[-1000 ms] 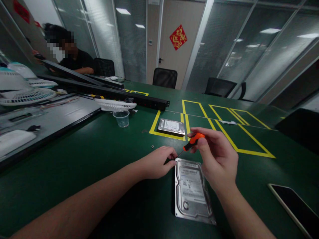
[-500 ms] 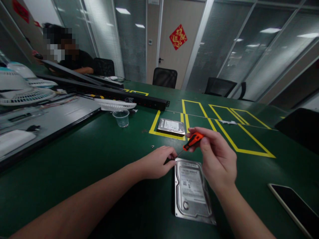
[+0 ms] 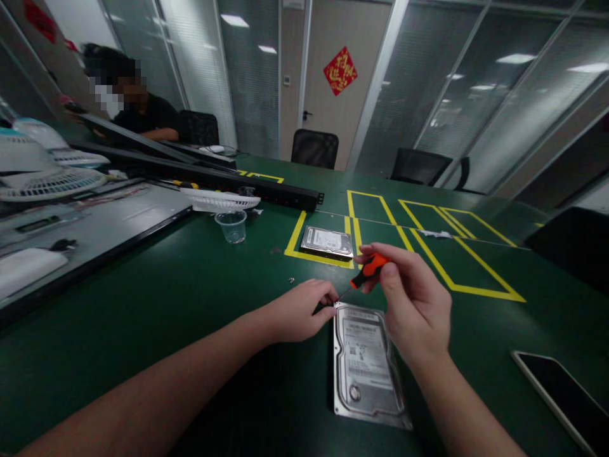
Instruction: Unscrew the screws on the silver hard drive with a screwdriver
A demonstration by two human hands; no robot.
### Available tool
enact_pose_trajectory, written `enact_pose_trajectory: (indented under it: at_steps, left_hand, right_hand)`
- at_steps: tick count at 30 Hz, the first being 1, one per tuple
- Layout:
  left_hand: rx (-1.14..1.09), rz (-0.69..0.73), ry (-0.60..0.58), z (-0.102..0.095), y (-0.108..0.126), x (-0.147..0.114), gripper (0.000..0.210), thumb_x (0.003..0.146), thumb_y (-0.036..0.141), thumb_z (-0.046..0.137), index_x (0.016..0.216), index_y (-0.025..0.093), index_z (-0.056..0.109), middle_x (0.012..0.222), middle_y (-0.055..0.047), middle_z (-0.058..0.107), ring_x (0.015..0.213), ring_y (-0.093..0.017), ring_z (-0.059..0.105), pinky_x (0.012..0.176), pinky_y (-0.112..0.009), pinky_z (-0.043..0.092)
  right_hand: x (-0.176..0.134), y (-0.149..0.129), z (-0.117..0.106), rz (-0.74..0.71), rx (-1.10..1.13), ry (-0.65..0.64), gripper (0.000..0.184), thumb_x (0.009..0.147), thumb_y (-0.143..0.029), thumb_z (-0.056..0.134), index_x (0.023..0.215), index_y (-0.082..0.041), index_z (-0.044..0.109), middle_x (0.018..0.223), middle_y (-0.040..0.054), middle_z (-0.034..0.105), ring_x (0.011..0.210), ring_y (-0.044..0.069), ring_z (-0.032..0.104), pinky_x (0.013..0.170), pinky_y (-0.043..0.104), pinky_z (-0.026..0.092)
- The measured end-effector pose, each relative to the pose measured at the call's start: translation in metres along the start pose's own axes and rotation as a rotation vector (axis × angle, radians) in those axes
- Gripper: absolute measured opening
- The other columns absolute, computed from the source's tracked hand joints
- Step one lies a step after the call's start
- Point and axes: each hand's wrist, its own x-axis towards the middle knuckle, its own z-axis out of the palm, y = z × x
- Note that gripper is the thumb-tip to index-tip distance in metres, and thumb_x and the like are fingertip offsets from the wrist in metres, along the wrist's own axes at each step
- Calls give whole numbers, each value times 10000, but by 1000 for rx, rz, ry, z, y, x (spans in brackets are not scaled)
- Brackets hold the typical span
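Observation:
A silver hard drive [image 3: 366,362] with a printed label lies flat on the green table in front of me. My left hand [image 3: 307,308] is closed at its far left corner, thumb and fingertips against the edge there. In my right hand [image 3: 413,298] is an orange and black screwdriver [image 3: 365,273], pinched by the handle between thumb and fingers. Its thin shaft slants down to that same corner, by my left fingertips. What the tip sits in is too small to make out.
Beyond my hands, a second hard drive [image 3: 327,241] lies inside a yellow tape outline. Small metal bits [image 3: 291,280] and a clear plastic cup [image 3: 231,226] are to the left, near a large panel [image 3: 118,222]. A phone [image 3: 561,397] lies at right. A person [image 3: 147,114] sits far left.
The screwdriver's handle has turned slightly in my right fingers, its black and orange parts showing differently. Both hands and the hard drive stay in place.

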Motion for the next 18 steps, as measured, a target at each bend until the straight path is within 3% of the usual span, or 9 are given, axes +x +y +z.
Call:
enact_pose_trajectory:
  at_steps: [5,11,18]
  left_hand:
    - [7,5,5,2,-1,1,94,983,206,641,1070,174,653,1064,-81,707,1032,-257,660,914,-403,526]
    - [2,-14,0,0,1,0,124,986,221,645,1096,166,658,1087,-90,710,1028,-256,663,918,-404,536]
    - [7,-8,1,0,2,0,114,986,215,643,1089,169,656,1080,-87,711,1029,-254,664,907,-395,530]
  right_hand:
    - [0,1,0,15,7,3,267,1071,-225,539,1256,-259,729,1149,70,756,785,157,702,662,334,598]
    - [1,-2,2,-44,-50,68,210,964,-165,702,1157,-246,724,1178,80,740,1008,214,744,625,277,628]
    - [0,0,1,-16,-15,31,237,1005,-184,656,1215,-272,723,1145,62,751,967,196,753,641,284,631]
